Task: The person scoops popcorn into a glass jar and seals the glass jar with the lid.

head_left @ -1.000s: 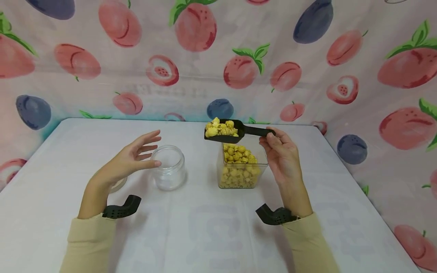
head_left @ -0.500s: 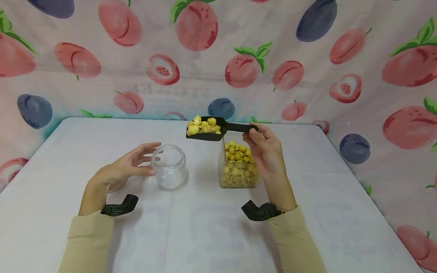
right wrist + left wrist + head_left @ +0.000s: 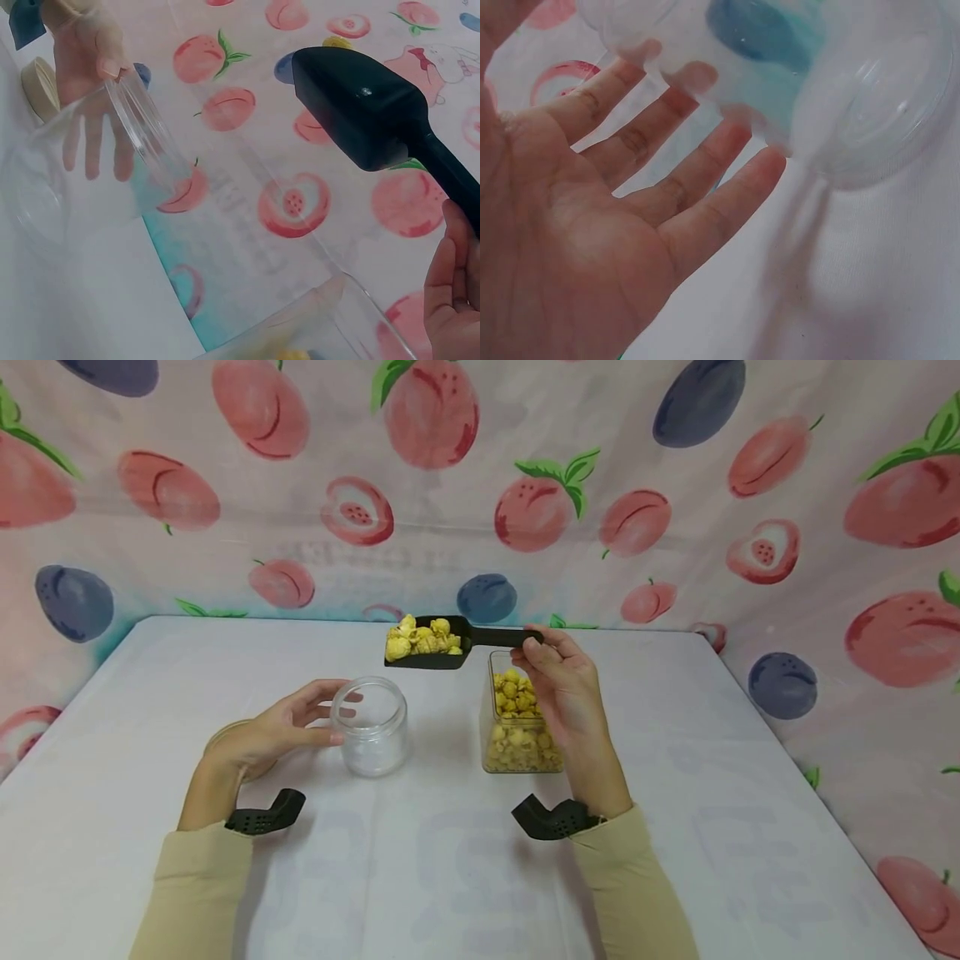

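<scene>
A right hand (image 3: 566,689) gripped a black scoop (image 3: 467,640) of yellow popcorn (image 3: 423,640) crosswise, mouth leftward, raised right of a clear jar (image 3: 375,750) nearer the left hand (image 3: 279,727), whose extended fingers touched it.

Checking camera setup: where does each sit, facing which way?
Head: worn on the head, faces forward and down on the jar, scoop and tub; left hand, right hand and sleeves show.
Left wrist: on that wrist, faces the jar; left hand shows.
Right wrist: on that wrist, faces past the scoop to the jar; right hand at the edge, left hand beyond.
Shared: head and right wrist both show the scoop.
</scene>
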Demonstrator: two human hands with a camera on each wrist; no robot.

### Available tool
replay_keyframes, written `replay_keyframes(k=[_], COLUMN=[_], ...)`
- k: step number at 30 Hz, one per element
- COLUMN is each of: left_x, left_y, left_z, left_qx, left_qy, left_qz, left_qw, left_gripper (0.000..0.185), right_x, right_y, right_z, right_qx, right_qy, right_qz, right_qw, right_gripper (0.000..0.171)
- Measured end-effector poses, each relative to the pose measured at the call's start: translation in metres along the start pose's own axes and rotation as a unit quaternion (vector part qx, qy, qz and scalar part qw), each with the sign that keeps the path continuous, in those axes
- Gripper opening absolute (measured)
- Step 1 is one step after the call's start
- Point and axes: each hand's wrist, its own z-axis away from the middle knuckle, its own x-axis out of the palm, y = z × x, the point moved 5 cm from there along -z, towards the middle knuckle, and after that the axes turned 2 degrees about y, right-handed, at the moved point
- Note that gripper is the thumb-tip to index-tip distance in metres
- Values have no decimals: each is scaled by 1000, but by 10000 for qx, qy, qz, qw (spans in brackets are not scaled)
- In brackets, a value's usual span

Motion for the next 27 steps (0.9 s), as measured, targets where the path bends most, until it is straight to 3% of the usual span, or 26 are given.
replay_keyframes(k=[15, 27], left_x=[1, 2], left_y=[0, -1], left_z=[-1, 0], left_qx=[123, 133], left_qy=[-35, 33], left_qz=[-31, -108], left_qw=[9999, 9998], left_gripper=[65, 67], right_x=[8, 12], right_y=[9, 16], right_z=[4, 9], right_qx=[171, 392], right_qy=[-131, 193], right_qz=[491, 1283], right_qw=[9986, 9908], right_gripper=[26, 16])
